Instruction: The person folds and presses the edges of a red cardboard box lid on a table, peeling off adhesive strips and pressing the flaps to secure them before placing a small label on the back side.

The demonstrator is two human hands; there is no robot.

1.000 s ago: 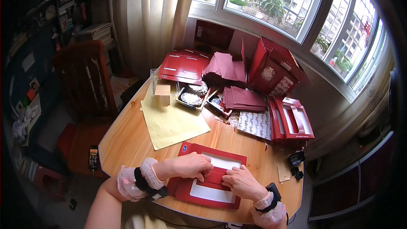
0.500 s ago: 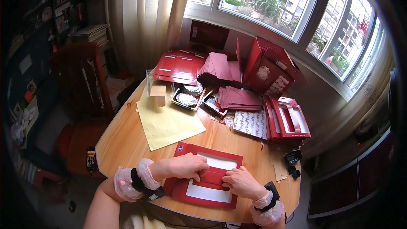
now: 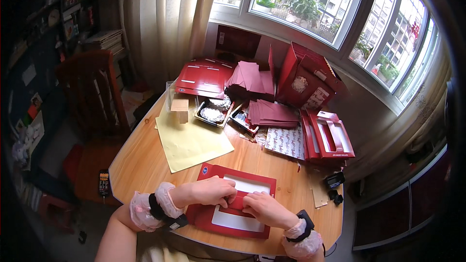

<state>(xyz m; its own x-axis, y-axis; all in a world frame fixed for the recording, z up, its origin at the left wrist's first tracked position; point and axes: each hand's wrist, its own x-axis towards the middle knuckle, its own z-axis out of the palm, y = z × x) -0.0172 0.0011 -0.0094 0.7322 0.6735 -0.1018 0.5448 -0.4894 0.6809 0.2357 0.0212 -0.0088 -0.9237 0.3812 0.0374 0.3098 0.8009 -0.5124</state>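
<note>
A flat red cardboard box blank point(image 3: 204, 221) with two long cut-out windows, white showing in them, lies at the near edge of the wooden table. My left hand point(image 3: 213, 191), fingers curled, pinches the red strip between the windows at its left part. Close beside it, my right hand point(image 3: 267, 209) has its fingertips closed on the same strip, near the middle. The fingers hide part of the strip, so a fold there cannot be made out. Both wrists wear black bands and pinkish gathered cuffs.
Yellow paper point(image 3: 194, 140) lies beyond my left hand, with a wooden block point(image 3: 180, 110) on its far edge. Farther back are black trays point(image 3: 213, 111), piles of dark pink envelopes point(image 3: 272, 114) and red boxes point(image 3: 301, 77). Windowed red boxes point(image 3: 335, 136) stand at right, near small black objects point(image 3: 335, 179).
My right hand has slid left along the middle strip, closer to my left hand. The left hand and the cardboard have barely moved.
</note>
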